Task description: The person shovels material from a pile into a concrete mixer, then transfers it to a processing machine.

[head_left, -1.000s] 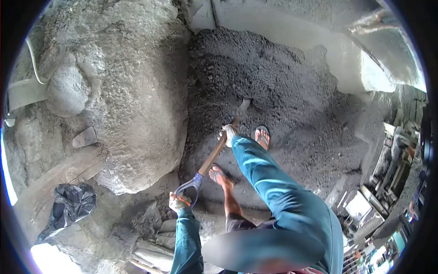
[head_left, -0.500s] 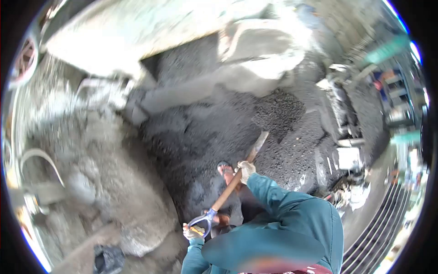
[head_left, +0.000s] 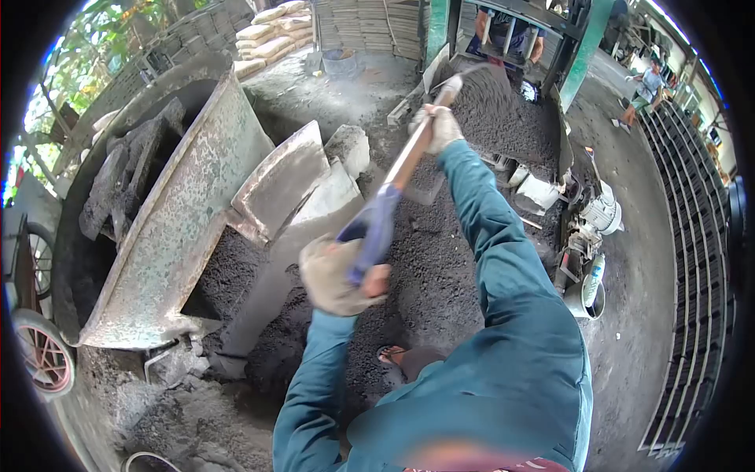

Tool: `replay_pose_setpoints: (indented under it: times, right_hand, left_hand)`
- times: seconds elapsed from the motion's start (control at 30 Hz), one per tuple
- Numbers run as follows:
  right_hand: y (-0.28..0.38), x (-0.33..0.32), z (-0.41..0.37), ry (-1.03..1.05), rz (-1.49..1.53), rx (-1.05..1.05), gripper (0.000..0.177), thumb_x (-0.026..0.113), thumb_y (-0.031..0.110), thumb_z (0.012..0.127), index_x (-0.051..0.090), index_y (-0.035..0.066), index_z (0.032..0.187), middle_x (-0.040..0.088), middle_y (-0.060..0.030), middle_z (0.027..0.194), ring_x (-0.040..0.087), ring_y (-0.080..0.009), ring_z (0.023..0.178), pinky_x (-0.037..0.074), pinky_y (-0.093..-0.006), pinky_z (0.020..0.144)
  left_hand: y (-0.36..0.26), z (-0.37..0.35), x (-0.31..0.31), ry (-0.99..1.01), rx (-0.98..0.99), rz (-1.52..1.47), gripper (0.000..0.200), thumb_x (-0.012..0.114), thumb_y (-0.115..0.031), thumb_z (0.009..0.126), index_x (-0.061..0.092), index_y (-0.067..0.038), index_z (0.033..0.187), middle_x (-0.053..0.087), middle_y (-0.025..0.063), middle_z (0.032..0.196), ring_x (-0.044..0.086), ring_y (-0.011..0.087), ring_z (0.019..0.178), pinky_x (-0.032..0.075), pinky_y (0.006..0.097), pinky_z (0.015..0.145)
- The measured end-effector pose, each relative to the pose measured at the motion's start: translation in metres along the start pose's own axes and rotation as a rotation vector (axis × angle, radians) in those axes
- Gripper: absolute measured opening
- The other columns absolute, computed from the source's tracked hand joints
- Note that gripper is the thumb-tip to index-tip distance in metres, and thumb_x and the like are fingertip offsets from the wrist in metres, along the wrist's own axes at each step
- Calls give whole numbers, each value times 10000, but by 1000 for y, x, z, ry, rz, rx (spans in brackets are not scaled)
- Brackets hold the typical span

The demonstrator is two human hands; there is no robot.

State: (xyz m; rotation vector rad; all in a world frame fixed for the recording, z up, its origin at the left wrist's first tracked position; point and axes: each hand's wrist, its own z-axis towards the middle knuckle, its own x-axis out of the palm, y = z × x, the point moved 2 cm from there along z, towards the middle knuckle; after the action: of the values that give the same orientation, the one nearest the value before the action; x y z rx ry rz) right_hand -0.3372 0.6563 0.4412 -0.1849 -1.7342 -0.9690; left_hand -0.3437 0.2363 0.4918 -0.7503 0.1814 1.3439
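A shovel [head_left: 405, 161] slants up and away from me, its wooden shaft ending in a blue D-shaped handle. My left hand [head_left: 334, 275], in a pale work glove, is closed around that handle close to my body. Farther out, my gloved right hand [head_left: 437, 128] grips the shaft near the blade end with the arm stretched forward. The blade is smeared by motion and overlaps a heap of dark, damp, grainy mix [head_left: 503, 106] at the top. More of the loose dark mix [head_left: 425, 267] covers the ground below the shovel.
A large worn metal drum mixer [head_left: 185, 212] stands at left, beside a wheel [head_left: 43, 352]. At right are a motor [head_left: 600, 212], a bucket [head_left: 587, 301] and long metal racks [head_left: 684, 259]. A person [head_left: 503, 35] stands behind the heap at a green-framed machine. Stacked sacks [head_left: 271, 35] lie behind.
The shovel has swung up and forward from the low ground to the heap, both hands still on it. My view has tilted up, bringing the mixer, sacks and other people into sight.
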Motion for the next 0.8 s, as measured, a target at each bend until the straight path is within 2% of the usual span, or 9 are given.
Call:
replay_pose_setpoints:
  times: [0.1,0.13,0.23,0.3,0.4,0.53,0.63,0.7,0.8]
  right_hand:
    - [44,-61,-15,-125,-205,-184,166,514,147,901,535,94,1056,564,-66,746,588,-222,625,547,-429,617]
    - [51,-92,-13,-249,-327,-153,198,511,144,906,561,65,1080,580,-75,763,595,-228,635,547,-425,602]
    - [19,-100,-80,-149,-370,-173,248,523,140,912,560,28,1130,592,-79,785,602,-233,649,554,-425,607]
    - [-15,-80,-136,-64,-253,-138,273,550,130,914,541,13,1160,589,-80,783,615,-240,664,561,-424,619]
    - [-62,-40,-205,0,-360,-57,263,624,170,927,543,78,1160,589,-64,795,629,-238,701,564,-435,666]
    - [-137,-18,-262,232,-198,165,276,674,145,912,561,100,1160,597,-37,821,625,-230,725,539,-425,701]
    - [-225,-28,-308,220,-138,384,200,683,143,916,590,117,1090,590,-25,776,592,-215,691,508,-416,696]
    - [-297,-61,-342,155,-289,588,89,654,149,931,574,135,967,545,-2,755,559,-205,687,493,-410,693]
    - [-408,-142,-430,16,-535,896,95,590,137,947,523,142,880,473,1,692,510,-214,619,495,-421,676]
  left_hand:
    - [-51,4,51,448,92,148,357,761,-479,743,687,-145,843,604,35,731,637,268,797,429,508,1045]
    - [-50,-23,78,449,78,109,326,779,-430,711,688,-151,852,621,35,789,628,269,887,390,531,1095]
    - [-44,-103,86,443,83,119,357,787,-449,692,694,-152,868,645,39,846,629,267,943,360,576,1103]
    - [-50,-159,57,521,-60,82,297,802,-346,690,700,-139,877,637,78,842,621,294,976,325,560,1143]
    - [-49,-239,6,500,-329,-339,238,812,-222,736,712,-87,904,674,79,911,644,272,1016,395,505,1096]
    - [-92,-360,-57,-111,-1069,-851,199,790,-173,828,699,-28,931,691,51,961,670,193,945,523,379,900]
    - [-129,-450,-55,-728,-1173,-977,252,743,-278,917,668,-38,919,672,77,820,663,175,736,552,318,702]
    - [-158,-539,-34,-1150,-1453,-919,411,686,-449,937,576,-70,823,630,76,718,628,207,627,533,351,579]
    - [-249,-621,-32,-1712,-1721,-840,354,667,-307,981,486,-111,748,556,39,606,531,172,465,480,353,456]
